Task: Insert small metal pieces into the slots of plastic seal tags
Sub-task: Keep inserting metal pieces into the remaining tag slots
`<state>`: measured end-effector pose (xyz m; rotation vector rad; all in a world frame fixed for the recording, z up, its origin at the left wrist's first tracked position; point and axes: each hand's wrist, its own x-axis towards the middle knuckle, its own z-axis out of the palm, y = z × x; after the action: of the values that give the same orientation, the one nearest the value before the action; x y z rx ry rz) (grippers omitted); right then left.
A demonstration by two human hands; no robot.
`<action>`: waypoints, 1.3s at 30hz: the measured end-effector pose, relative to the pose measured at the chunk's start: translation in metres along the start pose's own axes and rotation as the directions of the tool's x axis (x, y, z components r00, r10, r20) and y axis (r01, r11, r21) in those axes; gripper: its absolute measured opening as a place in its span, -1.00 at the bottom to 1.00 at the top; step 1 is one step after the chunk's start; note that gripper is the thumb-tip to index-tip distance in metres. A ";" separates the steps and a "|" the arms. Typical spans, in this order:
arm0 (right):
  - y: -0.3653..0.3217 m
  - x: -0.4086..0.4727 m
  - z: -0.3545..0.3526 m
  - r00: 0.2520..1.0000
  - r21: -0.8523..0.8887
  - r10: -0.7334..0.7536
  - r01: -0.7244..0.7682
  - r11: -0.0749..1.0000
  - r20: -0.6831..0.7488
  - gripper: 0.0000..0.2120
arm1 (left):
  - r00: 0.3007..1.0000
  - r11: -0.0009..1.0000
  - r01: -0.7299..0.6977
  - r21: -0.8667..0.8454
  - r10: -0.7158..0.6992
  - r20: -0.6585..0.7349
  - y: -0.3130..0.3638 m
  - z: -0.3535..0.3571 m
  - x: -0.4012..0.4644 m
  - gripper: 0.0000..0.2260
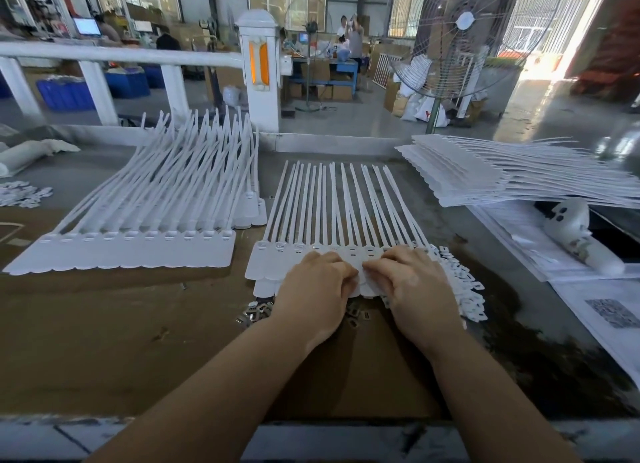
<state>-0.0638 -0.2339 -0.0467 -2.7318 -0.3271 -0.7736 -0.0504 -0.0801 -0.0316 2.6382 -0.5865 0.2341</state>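
A strip of joined white plastic seal tags (263,265) lies in the middle of the bench, its long tails (311,202) fanning away from me. My left hand (315,286) rests on the strip's flat ends, fingers curled and gripping the strip's near edge. My right hand (412,282) lies over the strip's right part, with thumb and forefinger pinched together beside the left fingertips; what they pinch is too small to see. Small metal pieces (254,313) lie loose on the brown board under my left wrist, and more metal pieces (358,315) lie between my wrists.
A stack of tag strips (131,251) lies at the left and another stack (485,175) at the back right. Loose white parts (464,289) are heaped right of my right hand. Printed papers (595,310) and a white roll (575,234) lie far right. A white railing (121,55) stands behind the bench.
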 end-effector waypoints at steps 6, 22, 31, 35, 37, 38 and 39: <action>-0.001 0.004 0.001 0.999 0.044 0.025 -0.026 0.999 0.023 -0.92 | 1.000 0.998 0.023 0.061 -0.022 -0.010 0.008 0.000 -0.001 -0.78; -0.006 0.013 -0.005 0.988 0.000 0.043 -0.044 0.999 0.148 -0.88 | 0.997 0.982 0.050 0.181 -0.038 -0.070 0.020 0.015 -0.008 -0.77; -0.007 0.023 -0.012 0.973 -0.012 0.047 -0.046 0.999 0.224 -0.90 | 0.992 0.988 0.047 0.150 -0.029 -0.125 0.017 0.019 -0.009 -0.80; -0.008 0.020 -0.013 0.983 0.072 0.048 -0.062 0.995 0.176 -0.96 | 0.989 0.988 0.049 0.149 -0.028 -0.142 0.016 0.020 -0.008 -0.82; -0.006 0.019 -0.014 0.984 0.137 0.081 -0.103 0.985 0.161 -0.96 | 0.989 0.988 0.053 0.146 -0.032 -0.145 0.016 0.021 -0.008 -0.83; -0.005 0.019 -0.014 0.985 0.170 0.100 -0.123 0.978 0.141 -0.95 | 0.989 0.987 0.053 0.149 -0.031 -0.145 0.016 0.022 -0.008 -0.82; -0.004 0.019 -0.015 0.987 0.200 0.117 -0.138 0.970 0.114 -0.95 | 0.988 0.987 0.052 0.153 -0.029 -0.149 0.016 0.022 -0.008 -0.80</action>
<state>-0.0567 -0.2320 -0.0236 -2.5701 -0.2354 -0.5361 -0.0628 -0.0998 -0.0478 2.7495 -0.4828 0.4752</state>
